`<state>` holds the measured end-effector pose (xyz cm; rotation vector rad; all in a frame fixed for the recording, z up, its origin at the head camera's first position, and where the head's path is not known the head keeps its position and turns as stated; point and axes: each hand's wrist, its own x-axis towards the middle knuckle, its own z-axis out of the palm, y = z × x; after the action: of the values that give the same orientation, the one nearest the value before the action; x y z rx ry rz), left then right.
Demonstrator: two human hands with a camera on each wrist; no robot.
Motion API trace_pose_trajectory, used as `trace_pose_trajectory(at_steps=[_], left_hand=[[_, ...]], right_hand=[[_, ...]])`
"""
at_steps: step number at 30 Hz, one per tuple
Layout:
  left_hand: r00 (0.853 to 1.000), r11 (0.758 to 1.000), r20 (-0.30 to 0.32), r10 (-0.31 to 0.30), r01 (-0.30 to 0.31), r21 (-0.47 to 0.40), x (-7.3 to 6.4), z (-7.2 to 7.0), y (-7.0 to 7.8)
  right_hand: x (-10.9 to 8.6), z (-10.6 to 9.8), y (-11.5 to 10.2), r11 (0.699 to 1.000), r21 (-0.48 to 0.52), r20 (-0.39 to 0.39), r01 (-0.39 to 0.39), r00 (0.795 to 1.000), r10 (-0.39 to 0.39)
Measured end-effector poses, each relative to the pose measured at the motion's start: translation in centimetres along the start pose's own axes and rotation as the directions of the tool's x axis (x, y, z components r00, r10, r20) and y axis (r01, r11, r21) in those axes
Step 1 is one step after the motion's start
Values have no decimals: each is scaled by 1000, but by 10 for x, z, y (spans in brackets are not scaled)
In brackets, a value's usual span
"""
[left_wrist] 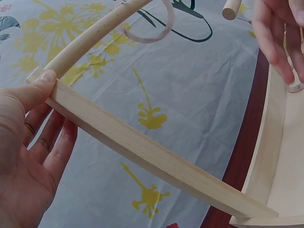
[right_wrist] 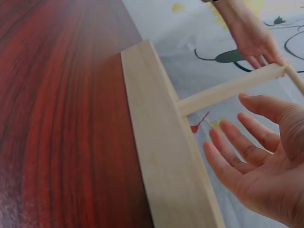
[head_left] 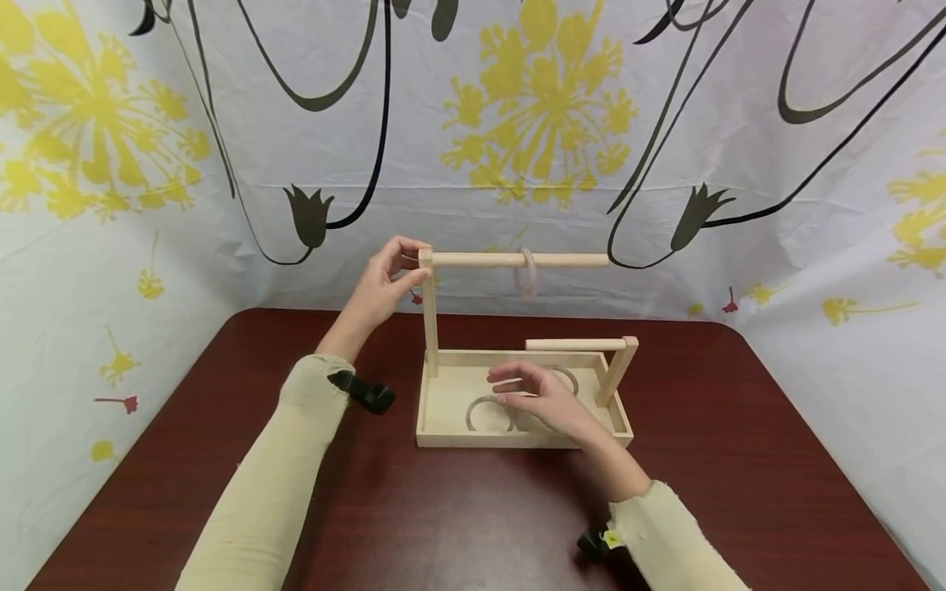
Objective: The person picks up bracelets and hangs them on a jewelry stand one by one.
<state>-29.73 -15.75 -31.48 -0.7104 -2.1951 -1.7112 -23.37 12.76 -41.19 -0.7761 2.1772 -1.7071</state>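
Observation:
My left hand (head_left: 384, 283) holds the top of the tall post (head_left: 429, 320) of a pale wooden stand, thumb in front and fingers behind. From that post a round upper bar (head_left: 473, 260) runs right, with a pale pinkish bangle (head_left: 526, 294) hanging on it. Over the stand's shallow tray (head_left: 495, 441) hovers my right hand (head_left: 547, 400); in the right wrist view its fingers (right_wrist: 249, 151) are spread, loosely bent, and hold nothing. Its fingertips are close to a clear greyish bangle (head_left: 469, 415) in the tray. Another bangle (head_left: 575, 379) lies behind the hand, partly hidden.
At the tray's right end a shorter post (head_left: 617, 373) carries a lower bar (head_left: 576, 345) pointing left. Everything stands on a dark red wooden table (head_left: 355, 509). A white cloth (head_left: 458, 222) with yellow and dark flower prints hangs behind and at the sides.

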Motion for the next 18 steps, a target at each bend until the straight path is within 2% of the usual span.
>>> trace_pose_trajectory(at_steps=[6, 12, 18], left_hand=[[1000, 1000, -4, 6, -6, -4, 0, 0, -1], [1000, 1000, -4, 3, -3, -10, -1, 0, -1], [1000, 1000, -6, -1, 1, -6, 0, 1, -1]], right_hand=[[5, 2, 9, 999, -29, 30, -26, 999, 27], [10, 7, 14, 992, -122, 68, -4, 998, 13], [14, 12, 18, 985, -172, 103, -26, 994, 44]])
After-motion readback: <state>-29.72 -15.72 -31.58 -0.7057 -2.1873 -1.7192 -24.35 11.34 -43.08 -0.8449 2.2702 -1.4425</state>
